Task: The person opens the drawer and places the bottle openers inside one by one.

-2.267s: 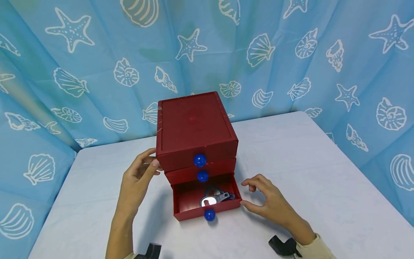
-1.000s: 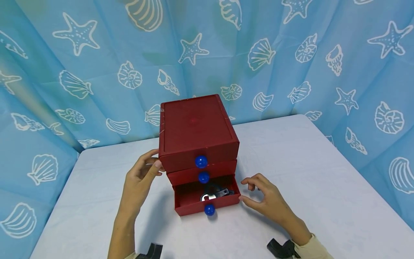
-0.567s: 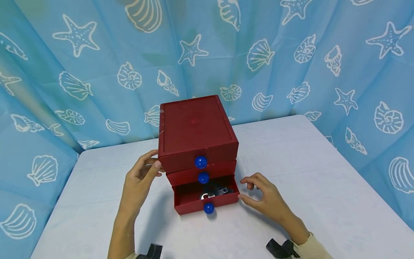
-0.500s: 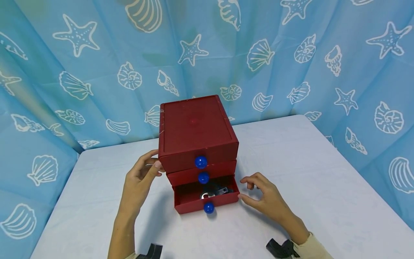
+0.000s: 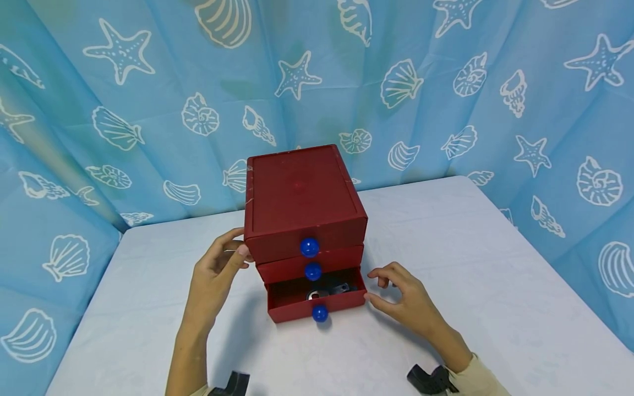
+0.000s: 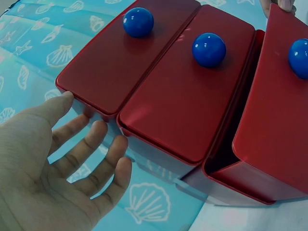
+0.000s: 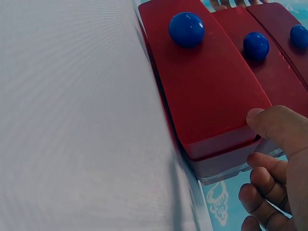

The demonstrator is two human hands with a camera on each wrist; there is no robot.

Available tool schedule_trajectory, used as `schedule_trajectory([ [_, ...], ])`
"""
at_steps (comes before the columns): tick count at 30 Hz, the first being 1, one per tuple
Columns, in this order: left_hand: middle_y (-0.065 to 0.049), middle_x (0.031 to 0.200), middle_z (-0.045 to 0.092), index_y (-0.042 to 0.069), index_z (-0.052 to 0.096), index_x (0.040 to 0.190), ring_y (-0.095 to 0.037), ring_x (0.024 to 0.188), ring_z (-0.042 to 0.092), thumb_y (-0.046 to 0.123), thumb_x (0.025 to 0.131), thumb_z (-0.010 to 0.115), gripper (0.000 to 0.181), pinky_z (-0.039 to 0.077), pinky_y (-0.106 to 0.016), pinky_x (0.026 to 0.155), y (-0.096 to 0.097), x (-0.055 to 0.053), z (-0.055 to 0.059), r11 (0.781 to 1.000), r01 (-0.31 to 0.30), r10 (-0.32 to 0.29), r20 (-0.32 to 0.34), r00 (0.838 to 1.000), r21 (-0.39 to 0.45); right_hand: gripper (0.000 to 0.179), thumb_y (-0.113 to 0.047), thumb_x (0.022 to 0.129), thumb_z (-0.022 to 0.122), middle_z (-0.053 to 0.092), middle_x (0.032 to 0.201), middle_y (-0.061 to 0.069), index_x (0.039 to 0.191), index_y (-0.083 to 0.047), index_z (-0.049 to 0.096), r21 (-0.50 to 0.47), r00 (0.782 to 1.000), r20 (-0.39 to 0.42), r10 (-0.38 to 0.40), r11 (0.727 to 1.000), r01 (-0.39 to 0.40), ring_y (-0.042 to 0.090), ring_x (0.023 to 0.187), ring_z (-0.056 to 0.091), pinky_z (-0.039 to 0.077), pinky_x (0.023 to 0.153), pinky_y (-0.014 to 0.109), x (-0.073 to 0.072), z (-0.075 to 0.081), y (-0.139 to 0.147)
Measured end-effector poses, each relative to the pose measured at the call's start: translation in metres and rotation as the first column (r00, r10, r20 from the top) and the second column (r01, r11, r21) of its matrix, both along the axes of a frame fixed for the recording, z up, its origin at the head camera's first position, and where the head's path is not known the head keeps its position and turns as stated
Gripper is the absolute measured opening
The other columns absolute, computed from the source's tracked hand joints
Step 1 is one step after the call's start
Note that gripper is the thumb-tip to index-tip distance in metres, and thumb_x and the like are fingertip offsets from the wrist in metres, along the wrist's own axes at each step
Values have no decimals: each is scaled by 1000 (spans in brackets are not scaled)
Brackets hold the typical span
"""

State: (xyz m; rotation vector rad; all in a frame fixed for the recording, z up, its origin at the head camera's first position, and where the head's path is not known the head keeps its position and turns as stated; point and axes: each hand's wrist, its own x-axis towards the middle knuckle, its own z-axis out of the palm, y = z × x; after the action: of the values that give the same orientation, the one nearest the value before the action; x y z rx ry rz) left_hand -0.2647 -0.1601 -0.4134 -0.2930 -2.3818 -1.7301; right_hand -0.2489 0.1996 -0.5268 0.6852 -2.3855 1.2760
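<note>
A dark red drawer cabinet (image 5: 303,192) with three stacked drawers and blue ball knobs stands mid-table. Its bottom drawer (image 5: 292,314) is pulled partly out; inside lies a dark and silvery tool (image 5: 340,289) with a shiny rounded end, partly hidden by the drawer front. My left hand (image 5: 213,275) rests its fingers against the cabinet's upper left side, holding nothing. At the bottom drawer's front right corner, the thumb of my right hand (image 5: 411,302) presses on the front panel. The other fingers of that hand are loosely bent beside the drawer, apart from it.
A white cloth (image 5: 446,236) covers the table around the cabinet. Behind and to both sides hangs a blue curtain (image 5: 317,110) printed with shells and starfish. Black straps with mounts (image 5: 432,379) sit on both wrists.
The bottom drawer has slid inward a little, and my right thumb has moved along with its front corner. More of the tool inside is now covered. My left hand stays at the cabinet's side.
</note>
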Motion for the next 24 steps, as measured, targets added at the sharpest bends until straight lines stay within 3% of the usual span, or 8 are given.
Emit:
schedule_trajectory([
  [24, -4, 112, 64, 26, 56, 141, -21, 100, 65, 32, 101, 61, 40, 52, -26, 89, 0, 1, 0, 1000, -1, 1, 10, 1000, 0, 38, -15, 80, 86, 59, 92, 4, 113, -9, 69, 8, 1000, -4, -22, 1000, 22, 8, 88, 55, 51, 77, 34, -6, 1, -2],
])
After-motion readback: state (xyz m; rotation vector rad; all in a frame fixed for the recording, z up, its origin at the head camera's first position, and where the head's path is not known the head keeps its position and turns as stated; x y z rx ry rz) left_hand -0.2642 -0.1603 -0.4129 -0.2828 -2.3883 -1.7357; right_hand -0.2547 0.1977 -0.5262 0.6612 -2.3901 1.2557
